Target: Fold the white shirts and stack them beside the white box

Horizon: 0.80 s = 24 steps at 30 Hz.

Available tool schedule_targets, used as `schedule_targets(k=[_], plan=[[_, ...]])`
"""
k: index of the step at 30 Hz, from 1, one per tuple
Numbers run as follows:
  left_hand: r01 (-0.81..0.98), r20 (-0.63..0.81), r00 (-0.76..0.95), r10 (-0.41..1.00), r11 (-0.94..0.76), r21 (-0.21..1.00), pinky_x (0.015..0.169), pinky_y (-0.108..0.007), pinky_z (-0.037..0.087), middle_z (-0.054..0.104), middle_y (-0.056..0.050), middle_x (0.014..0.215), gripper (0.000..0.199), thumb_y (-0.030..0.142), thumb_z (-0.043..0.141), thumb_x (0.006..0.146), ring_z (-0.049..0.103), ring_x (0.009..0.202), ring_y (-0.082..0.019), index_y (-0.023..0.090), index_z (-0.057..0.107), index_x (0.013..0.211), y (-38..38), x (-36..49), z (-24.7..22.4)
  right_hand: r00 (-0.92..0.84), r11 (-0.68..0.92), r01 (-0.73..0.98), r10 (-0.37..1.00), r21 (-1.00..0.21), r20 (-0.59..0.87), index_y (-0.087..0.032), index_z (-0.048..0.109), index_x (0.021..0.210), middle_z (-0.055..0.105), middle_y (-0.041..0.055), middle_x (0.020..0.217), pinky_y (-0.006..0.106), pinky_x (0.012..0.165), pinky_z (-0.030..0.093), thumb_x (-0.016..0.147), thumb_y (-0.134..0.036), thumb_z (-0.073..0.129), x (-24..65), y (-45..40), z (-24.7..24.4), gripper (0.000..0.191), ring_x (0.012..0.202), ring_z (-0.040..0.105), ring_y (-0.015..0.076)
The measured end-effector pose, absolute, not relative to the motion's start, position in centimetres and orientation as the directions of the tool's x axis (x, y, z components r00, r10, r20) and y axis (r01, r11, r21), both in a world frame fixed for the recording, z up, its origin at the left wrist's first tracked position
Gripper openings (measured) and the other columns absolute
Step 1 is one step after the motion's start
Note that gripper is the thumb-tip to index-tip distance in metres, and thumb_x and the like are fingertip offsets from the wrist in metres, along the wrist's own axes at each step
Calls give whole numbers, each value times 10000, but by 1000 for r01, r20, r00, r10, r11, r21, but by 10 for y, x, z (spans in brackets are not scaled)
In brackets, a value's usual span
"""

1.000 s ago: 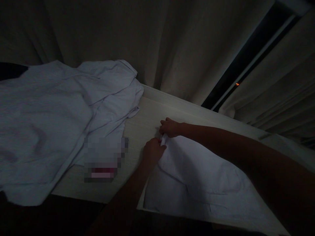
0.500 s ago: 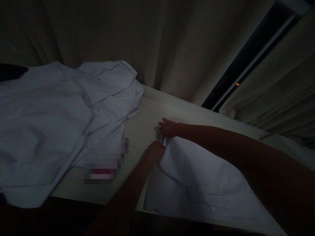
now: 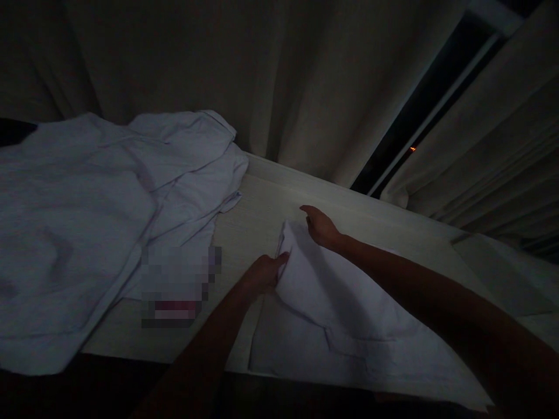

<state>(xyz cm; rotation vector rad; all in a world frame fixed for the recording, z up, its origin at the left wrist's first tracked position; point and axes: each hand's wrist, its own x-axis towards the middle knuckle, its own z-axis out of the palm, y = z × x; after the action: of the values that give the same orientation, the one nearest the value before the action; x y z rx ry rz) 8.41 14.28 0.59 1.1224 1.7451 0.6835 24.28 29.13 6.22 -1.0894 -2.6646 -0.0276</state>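
Note:
A white garment (image 3: 349, 297) lies partly folded on a pale wooden surface (image 3: 257, 215), at the right of centre. My left hand (image 3: 264, 272) grips its left edge, the thumb on top of the cloth and the other fingers mostly hidden beneath. Just above the cloth's upper edge is my right hand (image 3: 322, 226), its fingers apart and nothing in them. A dark shadow falls across the garment below my right forearm.
White clothes (image 3: 87, 221) are heaped on the left, with a pixelated patch at their lower right corner. Long curtains (image 3: 196, 58) hang behind the surface, parted at a dark gap on the right. A flat pale panel (image 3: 502, 273) lies at the far right.
My right hand has let go of the cloth and moved right, its fingers now apart. My left hand still pinches the edge, slightly further left. The view has shifted a little.

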Motion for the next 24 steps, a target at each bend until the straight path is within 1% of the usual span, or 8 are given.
schedule_targets(k=[2,4,7,11,14,16,21,24], plan=[[404,-401,-107,910,408,819,524,-253,456,695,-105,734,397,513,565,805,638,581,-159,122,634,794,142,83,3,-719,746,660,662,-92,209,-100,359,1454,387,146,1499,436,1143,262,983,-234,282,252,276,47,496,1406,307,239],[432,-394,-94,914,395,811,519,-247,448,701,-111,782,276,380,626,762,644,594,-160,118,624,849,142,83,-1,-776,790,606,614,-96,145,-108,316,1481,321,141,1539,472,1160,217,1009,-365,262,250,259,29,540,1439,230,263],[476,-384,-93,919,380,793,522,-235,443,708,-119,828,210,275,613,740,655,631,-162,125,615,887,143,82,-6,-779,780,616,624,-107,66,-117,274,1501,264,137,1563,515,1162,179,1008,-496,211,238,239,5,625,1455,171,286],[526,-401,-66,913,374,764,508,-239,438,702,-105,733,238,328,578,771,645,583,-161,131,625,895,137,81,-11,-715,720,685,694,-109,85,-174,206,1528,195,88,1590,518,1171,128,1004,-532,146,229,230,-13,638,1467,121,265],[577,-416,-40,908,361,733,509,-249,431,683,-92,645,230,362,579,761,621,527,-154,139,636,777,131,78,-13,-705,711,693,703,-117,95,-196,199,1532,185,66,1594,503,1175,109,1002,-543,120,231,233,-16,638,1469,113,247],[613,-403,-46,914,344,711,535,-253,432,684,-88,641,236,379,584,752,618,533,-148,149,630,724,128,76,-13,-694,700,704,714,-120,92,-198,206,1530,188,64,1593,501,1174,103,999,-552,111,233,238,-16,646,1469,112,245],[686,-334,-113,936,317,655,603,-280,432,695,-88,676,244,395,568,753,627,572,-161,160,633,777,127,74,-6,-684,685,719,727,-121,51,-185,212,1531,188,70,1592,504,1173,90,995,-560,108,231,254,-7,662,1469,105,253],[707,-319,-131,939,314,634,613,-282,427,700,-86,697,242,376,544,763,627,574,-162,161,632,830,126,70,-3,-679,678,723,733,-133,47,-183,172,1540,163,62,1597,516,1172,77,992,-574,112,230,252,9,676,1472,76,253]])
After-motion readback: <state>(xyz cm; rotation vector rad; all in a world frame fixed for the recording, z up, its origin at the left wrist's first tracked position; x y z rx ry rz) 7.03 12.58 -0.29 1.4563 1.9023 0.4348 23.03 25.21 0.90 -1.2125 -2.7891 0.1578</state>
